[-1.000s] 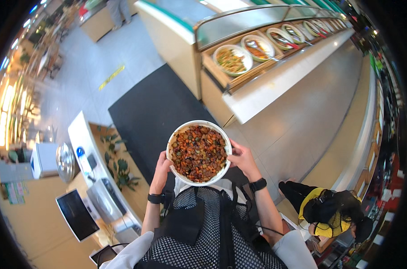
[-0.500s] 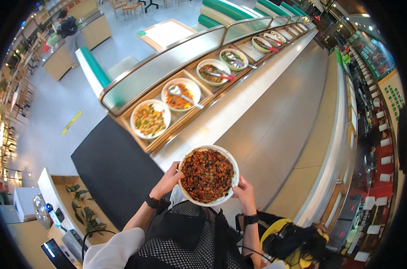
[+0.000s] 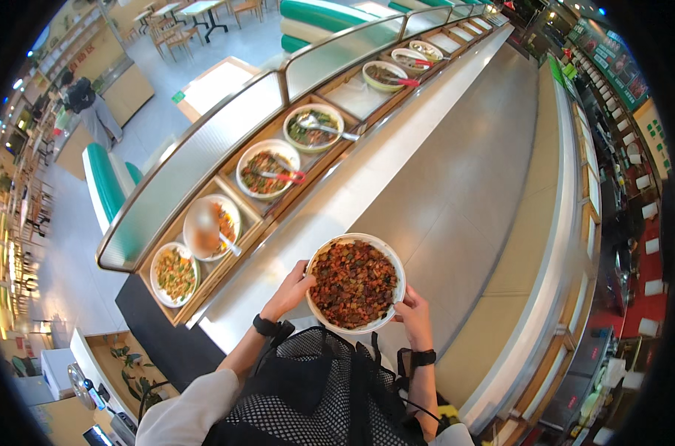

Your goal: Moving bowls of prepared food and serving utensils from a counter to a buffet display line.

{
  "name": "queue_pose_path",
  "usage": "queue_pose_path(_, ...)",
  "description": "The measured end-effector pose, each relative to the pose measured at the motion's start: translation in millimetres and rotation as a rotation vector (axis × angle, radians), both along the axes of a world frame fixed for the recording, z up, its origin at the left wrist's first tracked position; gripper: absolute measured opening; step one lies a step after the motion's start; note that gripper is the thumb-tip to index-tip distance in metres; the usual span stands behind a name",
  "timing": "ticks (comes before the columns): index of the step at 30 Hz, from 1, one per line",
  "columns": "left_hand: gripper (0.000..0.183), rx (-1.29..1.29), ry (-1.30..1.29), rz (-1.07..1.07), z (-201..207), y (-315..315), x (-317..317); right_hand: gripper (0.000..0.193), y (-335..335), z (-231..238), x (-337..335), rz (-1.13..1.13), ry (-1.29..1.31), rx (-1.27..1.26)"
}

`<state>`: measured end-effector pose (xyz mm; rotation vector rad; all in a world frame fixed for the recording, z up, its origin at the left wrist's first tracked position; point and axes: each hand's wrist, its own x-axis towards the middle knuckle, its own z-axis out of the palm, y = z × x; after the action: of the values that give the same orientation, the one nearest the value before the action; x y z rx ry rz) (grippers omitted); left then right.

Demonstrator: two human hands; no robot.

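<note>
Held level in front of me is a round white bowl [image 3: 402, 276] filled with chopped, reddish-brown diced food [image 3: 354, 284] flecked with green and black. My left hand [image 3: 293, 291] grips its left rim, thumb over the edge. On the opposite side my right hand [image 3: 414, 318] closes around the lower right rim. The fingers beneath the bowl are hidden. Left of the bowl, in a wooden-framed counter, stand a bowl of light mixed food [image 3: 175, 273] and a bowl of orange shreds with a spoon [image 3: 212, 227].
Farther along the counter are a bowl with red-handled tongs [image 3: 268, 169], a bowl of greens with a spoon [image 3: 313, 128] and several more dishes. A glass partition [image 3: 203, 160] borders the row, a white ledge [image 3: 397, 167] runs beside it. A person [image 3: 85, 104] stands far left.
I have advanced along the counter: its dishes and partition have shifted left and downward in view. The bowl stays in both hands, slightly higher and to the right. The yellow object at lower right is mostly out of sight.
</note>
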<state>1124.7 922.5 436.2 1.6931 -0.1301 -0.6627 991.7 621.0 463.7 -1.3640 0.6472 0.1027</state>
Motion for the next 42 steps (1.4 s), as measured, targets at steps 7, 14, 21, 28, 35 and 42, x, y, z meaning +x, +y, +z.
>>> queue_pose_path(7, 0.048, 0.077, 0.137, 0.245, 16.6, -105.5, 54.0, 0.071, -127.7, -34.1, 117.1, 0.223, -0.002, -0.019)
queue_pose_path(14, 0.041, -0.022, 0.115, 0.500, -10.8, -172.1, 138.3, 0.070, -196.3, -21.6, 262.5, 0.389, -0.014, 0.050)
queue_pose_path(21, 0.033, -0.048, -0.033, 0.635, -37.2, -226.2, 268.9, 0.070, -249.0, -49.4, 402.7, 0.478, -0.008, 0.043)
queue_pose_path(28, 0.032, 0.144, -0.284, 0.434, -50.9, -241.0, 413.5, 0.071, -269.4, -57.0, 538.0, 0.460, -0.084, 0.097)
queue_pose_path(35, 0.047, 0.245, -0.125, 0.665, -62.6, -243.9, 538.7, 0.072, -248.0, -86.7, 667.5, 0.506, -0.085, 0.154)
queue_pose_path(42, 0.074, 0.529, 0.052, 0.855, -135.8, -220.3, 550.8, 0.072, -219.2, -149.8, 723.9, 0.670, -0.042, 0.163)
